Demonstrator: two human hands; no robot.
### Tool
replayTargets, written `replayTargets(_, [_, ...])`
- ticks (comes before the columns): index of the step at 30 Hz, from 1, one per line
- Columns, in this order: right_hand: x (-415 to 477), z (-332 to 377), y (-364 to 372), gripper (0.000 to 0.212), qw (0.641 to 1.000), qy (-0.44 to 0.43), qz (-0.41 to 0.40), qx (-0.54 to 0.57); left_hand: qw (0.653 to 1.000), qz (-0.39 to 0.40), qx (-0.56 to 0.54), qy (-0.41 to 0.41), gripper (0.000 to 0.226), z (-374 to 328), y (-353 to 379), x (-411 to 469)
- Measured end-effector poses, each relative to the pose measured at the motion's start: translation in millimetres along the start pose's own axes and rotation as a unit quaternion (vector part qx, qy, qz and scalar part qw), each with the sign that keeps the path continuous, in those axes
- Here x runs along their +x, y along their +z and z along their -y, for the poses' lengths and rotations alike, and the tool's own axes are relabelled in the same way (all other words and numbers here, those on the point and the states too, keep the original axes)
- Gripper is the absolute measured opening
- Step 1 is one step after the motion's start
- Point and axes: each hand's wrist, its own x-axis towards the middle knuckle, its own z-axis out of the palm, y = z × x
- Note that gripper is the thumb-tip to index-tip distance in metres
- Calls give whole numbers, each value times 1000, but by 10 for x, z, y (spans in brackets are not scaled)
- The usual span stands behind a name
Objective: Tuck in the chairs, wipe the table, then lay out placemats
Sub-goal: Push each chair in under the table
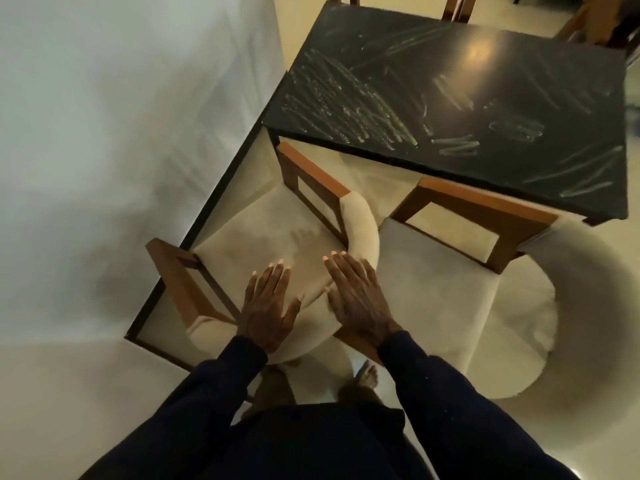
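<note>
A black table (460, 98) with chalky green smears on its top stands ahead of me. Two wooden armchairs with cream cushions stand at its near side. The left chair (263, 244) is turned at an angle, close to the wall. My left hand (268, 308) and my right hand (356, 299) lie flat with straight fingers over the curved padded back of this left chair. The right chair (446, 289) stands pulled out from the table edge. No cloth or placemat is in view.
A white wall (121, 133) with a dark skirting strip (207, 216) runs along the left. More wooden chairs (588, 19) stand at the far side of the table. My bare feet (363, 375) show on the pale floor below the chair.
</note>
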Motion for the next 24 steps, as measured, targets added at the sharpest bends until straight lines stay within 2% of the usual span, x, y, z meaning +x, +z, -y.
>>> replayTargets(4, [-235,-252,-259,69,1000,-15,5,-8,1000,-9,8,-11,73,-461,6,-85])
replayTargets(10, [-585,-496,-353,60,998,-10,-60,-12,999,-37,32,3,66,-796,116,-123])
replayTargets(16, [-1006,-688,-525,62,998,22,-50,-26,983,-157,48,86,56,-1047,348,-64])
replayTargets(21, [-1254,-774,-630,65,996,67,-36,-48,996,-79,3,45,61,-1207,479,13])
replayTargets(24, [-1320,-793,-605,64,995,77,-44,-54,997,-54,-4,50,60,-1256,492,26])
